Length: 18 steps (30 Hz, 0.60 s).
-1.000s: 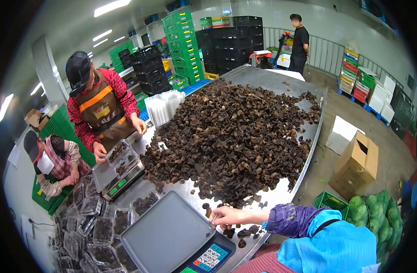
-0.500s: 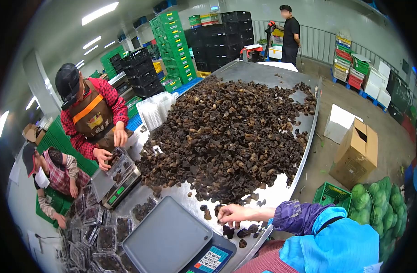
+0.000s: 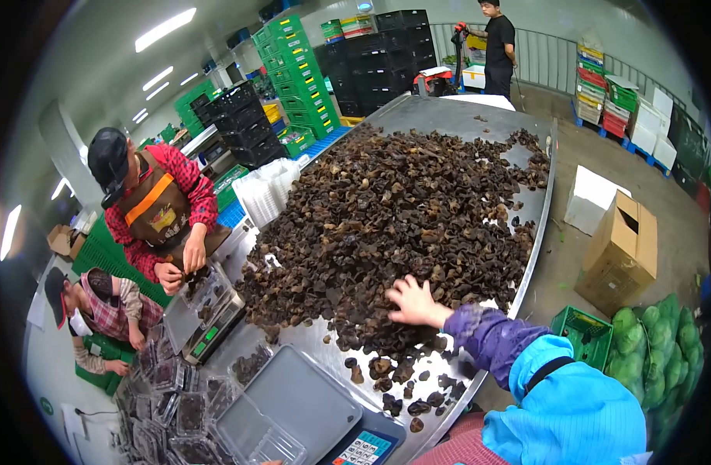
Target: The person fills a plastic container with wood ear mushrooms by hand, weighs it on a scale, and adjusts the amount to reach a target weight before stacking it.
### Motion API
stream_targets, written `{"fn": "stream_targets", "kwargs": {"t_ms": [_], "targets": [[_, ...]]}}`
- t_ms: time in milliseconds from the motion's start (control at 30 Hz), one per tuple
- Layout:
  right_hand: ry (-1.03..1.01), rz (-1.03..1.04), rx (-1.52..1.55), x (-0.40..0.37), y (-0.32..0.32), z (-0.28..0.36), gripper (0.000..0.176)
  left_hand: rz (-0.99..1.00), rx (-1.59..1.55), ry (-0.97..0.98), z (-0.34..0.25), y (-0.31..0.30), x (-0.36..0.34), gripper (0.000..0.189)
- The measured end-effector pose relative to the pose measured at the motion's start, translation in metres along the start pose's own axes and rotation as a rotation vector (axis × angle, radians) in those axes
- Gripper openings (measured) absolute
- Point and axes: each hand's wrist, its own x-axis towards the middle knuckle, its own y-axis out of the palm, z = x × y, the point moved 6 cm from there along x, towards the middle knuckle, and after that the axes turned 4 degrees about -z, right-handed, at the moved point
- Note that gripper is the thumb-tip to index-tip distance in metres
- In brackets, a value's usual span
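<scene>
My right hand [image 3: 417, 301], in a purple cuff and blue oversleeve, rests on the near side of a big heap of dark wood ear mushrooms [image 3: 378, 209]. Its fingers are spread, and nothing shows gripped in them. A clear plastic box [image 3: 254, 434] with its lid raised lies on the grey plate of a scale [image 3: 305, 387]. At the bottom edge, only a sliver of my left hand [image 3: 272, 463] shows beside the box; its fingers are mostly hidden. Several loose mushrooms [image 3: 417, 404] lie between the scale and my right sleeve.
Filled clear boxes [image 3: 177, 411] are piled left of my scale. Across the table, a co-worker [image 3: 161, 201] handles mushrooms over a box on another scale [image 3: 208, 329]; a second person [image 3: 111, 310] bends at the left. A cardboard box [image 3: 619, 252] and green crate [image 3: 584, 337] stand right.
My right hand has moved forward from the loose mushrooms onto the heap, and its fingers have spread. A clear box has appeared on my scale, with a bit of my left hand beside it.
</scene>
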Motion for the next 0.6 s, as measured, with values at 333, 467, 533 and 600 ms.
{"fn": "stream_targets", "kwargs": {"t_ms": [333, 467, 533, 600], "targets": [[-0.313, 0.035, 0.045, -0.098, 0.004, 0.032, 0.054, 0.322, -0.772, 0.026, -0.174, 0.151, 0.086, 0.061], [-0.31, -0.116, 0.233, -0.081, -0.048, -0.005, 0.062, 0.215, -0.485, 0.075, -0.168, 0.24, 0.094, 0.095], [-0.142, -0.14, 0.146, -0.07, -0.065, -0.044, 0.068, 0.231, -0.447, -0.009, -0.169, 0.259, 0.101, 0.104], [0.07, -0.02, 0.025, -0.068, -0.061, -0.09, 0.086, 0.2, -0.399, -0.032, -0.185, 0.254, 0.113, 0.096]]}}
